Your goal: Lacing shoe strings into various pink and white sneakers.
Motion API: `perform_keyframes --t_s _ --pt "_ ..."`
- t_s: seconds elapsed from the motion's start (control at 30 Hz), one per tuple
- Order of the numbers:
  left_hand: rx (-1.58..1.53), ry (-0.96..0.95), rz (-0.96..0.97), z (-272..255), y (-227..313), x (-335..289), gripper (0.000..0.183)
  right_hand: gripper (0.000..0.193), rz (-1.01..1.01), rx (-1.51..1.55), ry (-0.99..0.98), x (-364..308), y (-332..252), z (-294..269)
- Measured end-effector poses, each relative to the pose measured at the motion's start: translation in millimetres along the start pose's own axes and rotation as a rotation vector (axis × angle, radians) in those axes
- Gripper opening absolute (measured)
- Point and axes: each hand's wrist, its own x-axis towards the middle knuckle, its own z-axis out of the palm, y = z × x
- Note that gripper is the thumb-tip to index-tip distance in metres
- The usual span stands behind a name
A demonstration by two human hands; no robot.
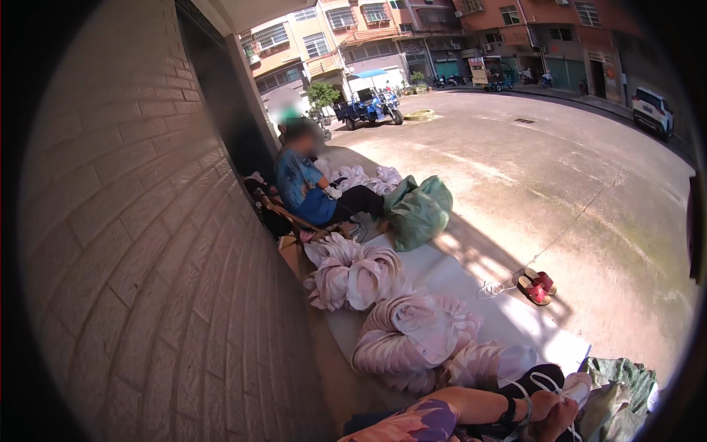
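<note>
Along the bottom edge, one bare forearm with a flowered sleeve and a black wristband reaches to the right. It looks like my left arm. My left hand point(554, 420) is curled at the lower right, with thin white cord point(543, 381) looped over its wrist and fingers. A white piece point(578, 384) lies just above the hand. Piles of pale pink pleated pieces point(412, 339) rest on a white sheet point(515, 317) right beyond the arm. My right hand is out of the picture.
A brick wall point(147, 243) fills the left side. Another person point(305, 188) sits against it, beside more pleated piles point(353, 272) and green sacks point(418, 210). Red sandals point(536, 286) lie on the concrete yard. A blue three-wheeled cart point(372, 107) and a white car point(652, 110) stand far off.
</note>
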Motion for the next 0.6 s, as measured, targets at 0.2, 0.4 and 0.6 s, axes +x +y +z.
perform_keyframes --t_s 0.2,0.4,0.6 --pt "0.192 0.031 0.119 -14.2 4.8 -3.9 0.022 0.012 0.069 0.271 0.365 -5.4 -4.6 4.3" --pt "0.317 0.103 0.214 -8.8 -10.5 -8.4 0.025 0.017 0.158 0.288 0.362 -66.8 52.8 -17.7" --pt "0.148 0.172 0.299 -11.3 9.8 -13.2 0.018 0.027 0.476 0.125 -0.18 -114.9 71.7 -63.6"
